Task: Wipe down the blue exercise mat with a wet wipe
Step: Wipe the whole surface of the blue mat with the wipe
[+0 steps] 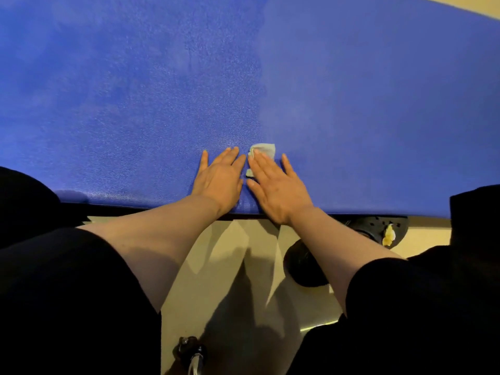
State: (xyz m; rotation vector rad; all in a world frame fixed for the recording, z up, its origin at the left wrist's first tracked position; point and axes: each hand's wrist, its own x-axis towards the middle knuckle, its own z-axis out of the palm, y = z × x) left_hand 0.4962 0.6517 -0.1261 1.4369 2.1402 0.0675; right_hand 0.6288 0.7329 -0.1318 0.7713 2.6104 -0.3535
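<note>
The blue exercise mat fills the upper half of the head view. Its left part looks darker and glossy, its right part paler and matt. My right hand lies flat near the mat's front edge, straight fingers pressing a crumpled whitish wet wipe onto the mat. The wipe shows beyond the fingertips and a small bit beside the hand. My left hand rests flat on the mat just left of it, fingers straight, holding nothing.
Beige floor lies below the mat's front edge. A black round object and a black perforated piece with a yellowish scrap sit at the right near the edge. A small black and metal item is at bottom centre.
</note>
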